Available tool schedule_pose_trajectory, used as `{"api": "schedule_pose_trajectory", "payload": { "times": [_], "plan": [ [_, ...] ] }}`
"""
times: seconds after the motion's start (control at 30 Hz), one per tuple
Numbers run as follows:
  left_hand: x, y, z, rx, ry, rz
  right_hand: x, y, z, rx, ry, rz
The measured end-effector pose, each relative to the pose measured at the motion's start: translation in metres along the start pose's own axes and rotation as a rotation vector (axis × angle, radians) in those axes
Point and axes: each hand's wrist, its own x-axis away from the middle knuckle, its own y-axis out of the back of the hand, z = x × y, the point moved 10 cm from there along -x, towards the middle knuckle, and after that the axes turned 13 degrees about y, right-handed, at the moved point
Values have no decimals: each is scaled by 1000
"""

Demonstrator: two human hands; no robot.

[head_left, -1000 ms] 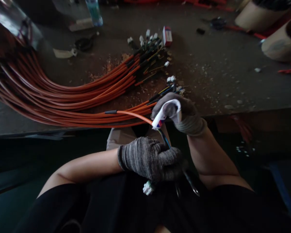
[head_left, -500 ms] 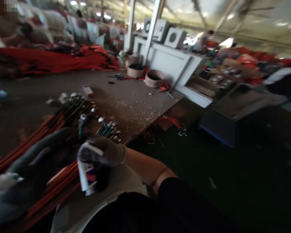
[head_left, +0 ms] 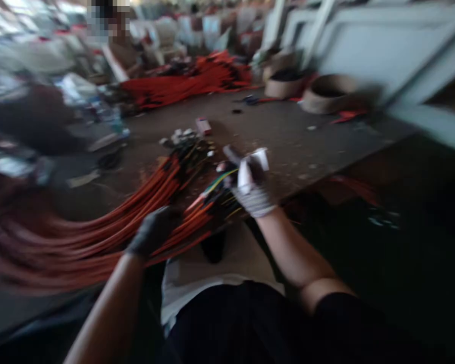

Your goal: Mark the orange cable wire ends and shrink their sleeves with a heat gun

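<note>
My left hand [head_left: 154, 231], in a dark grey glove, is closed over an orange cable [head_left: 197, 203] at the near side of a large bundle of orange cables [head_left: 98, 235]. Its fingertips are blurred. My right hand [head_left: 253, 194], in a pale glove, is closed around a white, paper-like item [head_left: 263, 157] whose kind is too smeared to make out. Green and yellow wires [head_left: 224, 177] stick out of the cable end and reach the right fingers. Behind them lie more stripped cable ends with white tips [head_left: 184, 135].
A small pink-and-white box [head_left: 203, 126] lies on the brown table [head_left: 167, 112]. Two round tan containers [head_left: 326, 96] stand at the back right, beside a white panel [head_left: 390, 55]. Red cables [head_left: 189, 81] are heaped at the far side, near another person [head_left: 121, 50]. Scraps dot the tabletop.
The view has swung left. My left hand has gone from a blur at lower left onto the orange cables, and my right hand with the white item now meets the green and yellow wires.
</note>
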Motion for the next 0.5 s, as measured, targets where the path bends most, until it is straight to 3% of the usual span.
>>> {"api": "schedule_pose_trajectory", "payload": {
  "times": [0.03, 0.1, 0.23, 0.3, 0.37, 0.43, 0.5],
  "plan": [
    [6, 9, 22, 43, 61, 17, -2, 6, -11, -56, -50, -36],
    [12, 16, 42, 212, 142, 47, -7, 16, -25, -62, -98, -97],
    [7, -1, 20, 459, 138, -4, -4, 22, -25, -49, -119, 3],
    [6, -15, 9, 431, 104, -16, -1, 40, -22, -18, -117, 23],
    [1, -33, 13, 318, 91, 61, -4, 76, -16, 43, -64, -105],
    [-14, -39, 31, 178, 127, 103, -7, 102, -3, 115, 46, -236],
    [-35, -27, 39, 98, 143, 47, -8, 92, 16, 194, 174, -232]
  ]
}}
